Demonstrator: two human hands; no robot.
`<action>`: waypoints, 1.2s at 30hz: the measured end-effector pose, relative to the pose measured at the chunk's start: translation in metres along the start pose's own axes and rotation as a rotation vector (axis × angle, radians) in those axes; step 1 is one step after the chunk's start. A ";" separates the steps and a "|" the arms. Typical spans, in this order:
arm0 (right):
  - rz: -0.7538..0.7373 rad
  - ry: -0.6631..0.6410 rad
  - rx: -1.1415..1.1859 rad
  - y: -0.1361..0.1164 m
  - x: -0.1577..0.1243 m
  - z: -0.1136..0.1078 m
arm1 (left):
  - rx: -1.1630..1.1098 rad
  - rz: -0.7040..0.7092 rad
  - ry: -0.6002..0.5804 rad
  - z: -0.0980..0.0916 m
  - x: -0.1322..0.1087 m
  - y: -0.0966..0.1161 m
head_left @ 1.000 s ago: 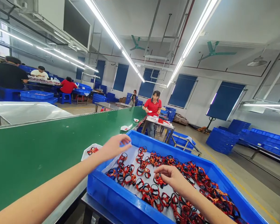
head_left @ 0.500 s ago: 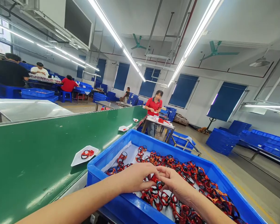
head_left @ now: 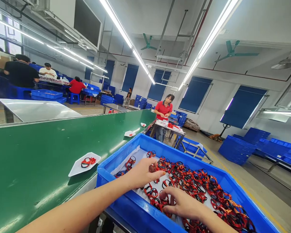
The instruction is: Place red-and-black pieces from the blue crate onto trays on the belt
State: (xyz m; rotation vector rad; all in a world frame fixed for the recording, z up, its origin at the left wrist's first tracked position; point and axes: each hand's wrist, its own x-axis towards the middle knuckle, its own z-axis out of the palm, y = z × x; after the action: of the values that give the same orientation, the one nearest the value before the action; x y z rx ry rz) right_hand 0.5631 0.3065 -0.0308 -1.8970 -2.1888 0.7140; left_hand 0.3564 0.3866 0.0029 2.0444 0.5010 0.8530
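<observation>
This is a large factory room with long white lamps under the ceiling. Directly under the person's fingers lies a blue plastic crate lined with a white sheet, and it is full of many small red-and-black loop bands. The left hand hangs just above the bands at the left part of the crate, and its fingers are curved and a little apart, with no band clearly held. The right hand is lower and nearer, and its fingertips touch the bands. I cannot tell if they are clamped on one band or only resting there.

Just left of the left hand, outside the crate, a green conveyor belt runs away from the person. On this belt sits a white tray with a few bands on it, and farther along there is a second small white tray.

Beyond the crate, well ahead of the fingers, a co-worker in a red shirt stands at a desk with red items on it. To the right, stacks of blue crates stand on the floor. Far to the left, other people sit and work at a long desk.
</observation>
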 end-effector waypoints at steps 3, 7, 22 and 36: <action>0.005 -0.030 -0.024 0.000 0.002 0.001 | -0.125 -0.053 -0.005 0.000 0.002 -0.001; -0.027 -0.028 -0.028 0.000 0.002 0.000 | -0.210 -0.099 0.007 -0.001 0.003 -0.001; -0.129 0.118 -0.022 0.008 0.007 -0.008 | -0.296 -0.202 -0.014 -0.001 0.012 -0.002; -0.186 0.173 -0.030 -0.002 0.004 -0.011 | -0.415 -0.337 0.075 -0.005 0.011 -0.002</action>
State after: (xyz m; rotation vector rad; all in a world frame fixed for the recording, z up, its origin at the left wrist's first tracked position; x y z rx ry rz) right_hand 0.5652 0.3133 -0.0215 -1.6696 -2.2387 0.4693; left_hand 0.3596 0.3970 0.0079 1.5028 0.6306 0.7558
